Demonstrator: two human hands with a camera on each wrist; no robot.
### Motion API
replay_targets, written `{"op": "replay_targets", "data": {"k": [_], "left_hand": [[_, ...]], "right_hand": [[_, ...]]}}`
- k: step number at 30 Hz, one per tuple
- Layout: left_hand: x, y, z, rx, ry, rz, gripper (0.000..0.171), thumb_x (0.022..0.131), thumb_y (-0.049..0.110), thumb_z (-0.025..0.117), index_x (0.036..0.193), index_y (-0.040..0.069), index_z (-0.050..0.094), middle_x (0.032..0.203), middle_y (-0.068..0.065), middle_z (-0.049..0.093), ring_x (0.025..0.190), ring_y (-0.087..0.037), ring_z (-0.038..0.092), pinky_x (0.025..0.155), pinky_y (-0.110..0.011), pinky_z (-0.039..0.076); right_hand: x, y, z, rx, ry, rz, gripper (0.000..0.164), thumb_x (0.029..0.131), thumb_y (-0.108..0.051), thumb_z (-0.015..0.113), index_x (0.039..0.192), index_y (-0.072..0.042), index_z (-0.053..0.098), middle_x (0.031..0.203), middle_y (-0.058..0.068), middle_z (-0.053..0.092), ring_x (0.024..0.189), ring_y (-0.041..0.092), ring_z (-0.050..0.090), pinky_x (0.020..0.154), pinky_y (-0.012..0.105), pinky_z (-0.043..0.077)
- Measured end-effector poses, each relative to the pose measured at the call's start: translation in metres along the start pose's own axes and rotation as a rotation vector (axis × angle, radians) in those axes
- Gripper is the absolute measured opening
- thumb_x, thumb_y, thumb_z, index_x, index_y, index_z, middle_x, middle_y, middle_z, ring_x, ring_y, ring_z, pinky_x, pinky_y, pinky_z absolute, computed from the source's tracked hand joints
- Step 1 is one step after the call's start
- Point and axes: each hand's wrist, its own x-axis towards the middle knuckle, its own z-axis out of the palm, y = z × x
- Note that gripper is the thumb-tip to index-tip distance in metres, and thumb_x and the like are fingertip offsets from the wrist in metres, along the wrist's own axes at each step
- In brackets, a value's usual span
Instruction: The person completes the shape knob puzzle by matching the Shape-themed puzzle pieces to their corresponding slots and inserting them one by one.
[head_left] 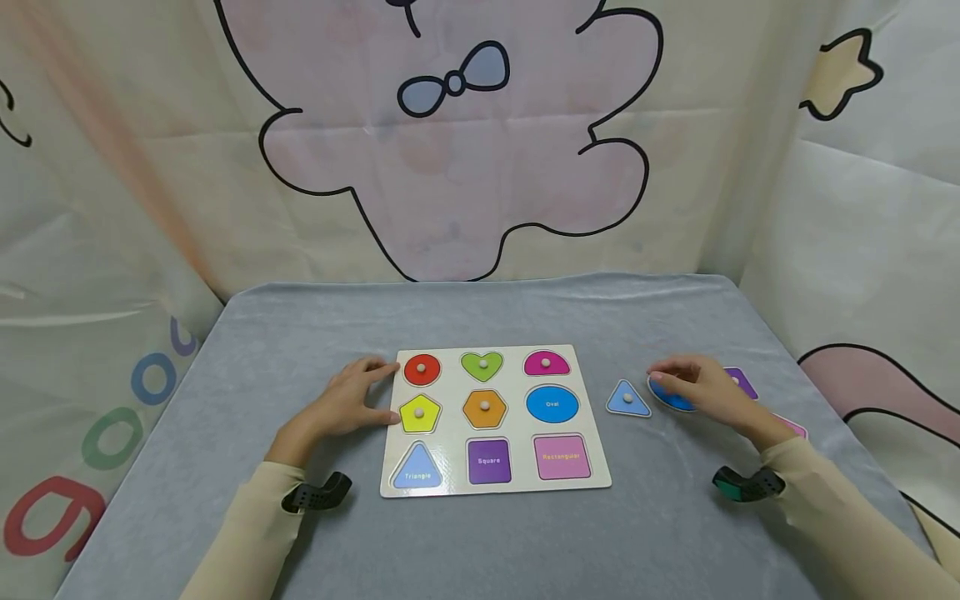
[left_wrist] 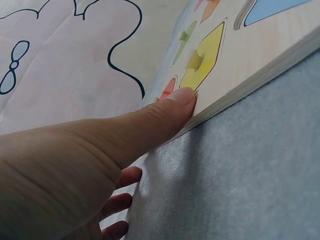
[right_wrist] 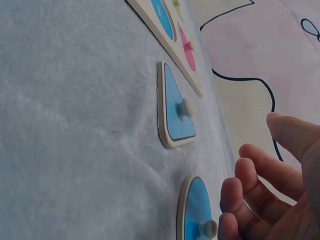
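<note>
Toward 3 o'clock of the puzzle board (head_left: 455,458), the right hand (head_left: 705,393) is hovering over the blue oval piece (head_left: 667,398), which is lying at its 9 o'clock, partly covered. Right grip: thumb and fingers standing apart, narrow gap, holding nothing; the knob (right_wrist: 208,229) is sitting just beside the fingertips, contact unclear. Blue triangle piece (head_left: 618,404) is lying farther out at 9, purple piece (head_left: 742,383) at 3, pink piece (head_left: 792,426) at 4. Left hand (head_left: 341,402) is spreading wide, thumb touching the board at 9. Counter (head_left: 525,550) is carrying everything.
</note>
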Motion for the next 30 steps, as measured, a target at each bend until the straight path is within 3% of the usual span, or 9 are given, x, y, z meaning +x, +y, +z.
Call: {"op": "replay_targets", "data": {"k": [11, 19, 30], "left_hand": [[0.0, -0.001, 0.0, -0.004, -0.001, 0.001, 0.089, 0.08, 0.044, 0.083, 0.153, 0.012, 0.045, 0.149, -0.019, 0.045, 0.138, -0.039, 0.039, 0.113, -0.067, 0.03], [0.001, -0.001, 0.0, -0.006, 0.0, -0.004, 0.088, 0.08, 0.044, 0.083, 0.153, 0.013, 0.045, 0.15, -0.018, 0.045, 0.139, -0.039, 0.038, 0.113, -0.067, 0.029], [0.001, -0.001, 0.001, -0.005, -0.001, -0.007, 0.089, 0.08, 0.045, 0.083, 0.154, 0.013, 0.045, 0.15, -0.018, 0.044, 0.139, -0.039, 0.038, 0.113, -0.068, 0.03]], "right_hand": [[-0.012, 0.009, -0.013, -0.021, 0.019, 0.078, 0.034, 0.104, -0.023, 0.058, 0.123, 0.004, 0.068, 0.105, -0.008, 0.072, 0.086, 0.0, 0.064, 0.073, 0.022, 0.056], [-0.017, 0.022, -0.019, -0.087, 0.014, 0.065, 0.03, 0.099, -0.015, 0.064, 0.121, 0.005, 0.068, 0.104, -0.001, 0.07, 0.077, 0.007, 0.062, 0.065, 0.023, 0.051], [-0.015, 0.027, -0.017, -0.096, 0.049, 0.1, 0.029, 0.096, -0.015, 0.07, 0.113, 0.008, 0.07, 0.078, -0.003, 0.062, 0.061, 0.004, 0.048, 0.054, 0.022, 0.043]]}}
